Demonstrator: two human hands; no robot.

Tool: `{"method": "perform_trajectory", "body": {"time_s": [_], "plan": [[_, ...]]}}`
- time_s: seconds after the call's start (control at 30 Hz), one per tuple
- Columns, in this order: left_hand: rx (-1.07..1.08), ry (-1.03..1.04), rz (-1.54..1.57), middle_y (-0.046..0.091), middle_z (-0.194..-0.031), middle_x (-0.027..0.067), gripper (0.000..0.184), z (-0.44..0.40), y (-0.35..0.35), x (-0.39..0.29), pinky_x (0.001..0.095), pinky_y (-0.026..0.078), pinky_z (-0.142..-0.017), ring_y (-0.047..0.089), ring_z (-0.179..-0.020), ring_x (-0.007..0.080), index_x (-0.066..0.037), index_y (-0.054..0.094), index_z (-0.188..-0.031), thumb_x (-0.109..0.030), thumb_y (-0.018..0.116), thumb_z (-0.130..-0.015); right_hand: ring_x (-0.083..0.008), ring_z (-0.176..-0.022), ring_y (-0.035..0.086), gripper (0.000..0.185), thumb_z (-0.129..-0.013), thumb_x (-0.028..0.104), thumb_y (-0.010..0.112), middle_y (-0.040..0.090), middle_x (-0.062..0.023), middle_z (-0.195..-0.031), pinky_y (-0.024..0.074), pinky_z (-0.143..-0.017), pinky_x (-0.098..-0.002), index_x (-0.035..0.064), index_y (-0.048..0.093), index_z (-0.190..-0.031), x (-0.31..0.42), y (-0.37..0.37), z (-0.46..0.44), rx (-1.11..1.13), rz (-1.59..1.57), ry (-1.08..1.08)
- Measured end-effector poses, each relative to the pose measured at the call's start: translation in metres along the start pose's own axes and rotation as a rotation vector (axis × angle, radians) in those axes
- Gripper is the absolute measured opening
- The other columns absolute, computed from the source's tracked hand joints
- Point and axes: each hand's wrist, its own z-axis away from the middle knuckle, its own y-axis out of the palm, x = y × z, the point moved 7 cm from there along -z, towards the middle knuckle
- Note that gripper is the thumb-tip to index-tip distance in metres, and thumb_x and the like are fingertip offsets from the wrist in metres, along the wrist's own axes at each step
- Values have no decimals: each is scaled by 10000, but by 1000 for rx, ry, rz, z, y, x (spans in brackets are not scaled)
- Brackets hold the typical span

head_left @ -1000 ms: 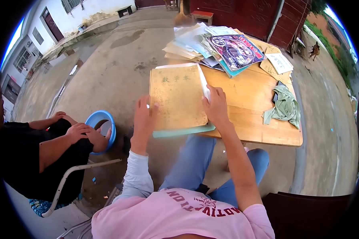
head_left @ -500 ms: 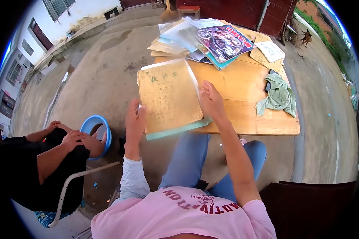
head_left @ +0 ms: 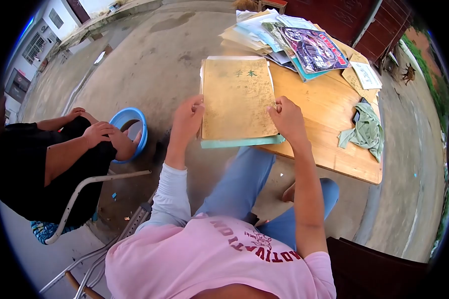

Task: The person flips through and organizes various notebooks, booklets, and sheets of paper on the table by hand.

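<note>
In the head view, holds a worn tan notebook (head_left: 238,107) face up before the body, on top of a teal cover (head_left: 242,143) visible along the near edge and some white paper at the far and left edges. Grasps the left edge with the left hand (head_left: 187,122), apparently by bent fingers and thumb. Grips the right edge with the right hand (head_left: 290,122), thumb laid on the tan cover. Sits across the left side of a wooden table (head_left: 324,134) as seen from here, partly over the floor; cannot tell whether touching the tabletop or lifted just clear of it.

Seems, judging by the paired side grips, to be at the step of steadying and squaring this small stack. Calls next for even pressure from both sides and a level hold, so as not to let the lower sheets slide out.

Farther along the table, shows a pile of papers (head_left: 254,32) with a magazine (head_left: 312,50) on top, then, nearer the right side, a green cloth (head_left: 366,127) just beside a dark phone (head_left: 356,116).
</note>
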Motion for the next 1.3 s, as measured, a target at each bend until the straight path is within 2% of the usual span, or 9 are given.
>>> {"method": "perform_trajectory", "body": {"time_s": [0.1,0.27,0.37,0.4,0.53,0.67,0.97,1.13,1.3], "plan": [[53,-224,230,625,-962,7,287,2,1,7,222,424,-777,536,-853,75,19,623,-1154,-126,543,-919,-340,-872,614,357,-808,250,621,639,-185,-887,474,-765,-422,-14,588,-1047,3,0,3,-30,-3,-32],[148,-327,387,617,-946,-27,318,-2,-4,5,235,377,-762,495,-855,62,-17,644,-1143,-199,522,-912,-291,-907,635,409,-828,238,610,655,-186,-999,491,-787,-387,-15,547,-1144,0,4,0,23,-158,21],[118,-300,433,599,-918,-51,291,-2,-4,-4,219,359,-732,470,-822,49,-43,652,-1133,-195,519,-923,-231,-908,640,434,-847,226,604,654,-134,-1070,504,-769,-375,-23,506,-1188,-20,25,-13,85,-543,70],[110,-282,453,588,-909,-64,271,-1,-4,-10,201,348,-707,453,-791,38,-54,655,-1128,-183,519,-932,-146,-858,622,419,-862,221,619,639,-78,-1036,522,-675,-311,-14,501,-1189,-9,23,-9,155,-827,143],[-46,-291,329,607,-928,-26,257,2,-14,-8,211,381,-695,484,-788,56,-34,651,-1065,-224,518,-955,-76,-712,579,291,-878,137,630,603,-121,-934,468,-470,-136,-18,518,-1098,-13,12,-19,203,-1295,338],[119,-156,39,626,-872,22,310,9,-12,-8,241,429,-673,531,-750,89,10,629,-1009,-280,529,-965,-103,-650,551,183,-847,-23,635,585,-136,-920,481,-457,-149,-38,508,-977,-18,23,-23,333,-1863,489],[53,-78,-420,682,-770,108,361,22,-9,-53,296,493,-639,647,-674,213,-19,634,-1085,-293,664,-852,-113,-628,530,141,-861,23,649,525,-41,-786,449,-465,-170,19,521,-921,-31,17,-16,250,-1780,462],[63,-65,-419,699,-854,162,399,26,-10,-58,321,512,-672,680,-744,264,6,614,-1133,-289,639,-865,-154,-864,614,246,-953,225,561,623,-87,-1054,537,-791,-329,61,532,-1133,-42,18,-7,258,-1448,283],[159,-145,-188,686,-978,200,431,26,-2,-47,318,519,-701,678,-800,223,70,536,-1208,-248,592,-921,-202,-1004,609,284,-947,207,562,604,-92,-1109,541,-864,-349,63,515,-1187,-55,20,-2,160,-1412,388]]}}
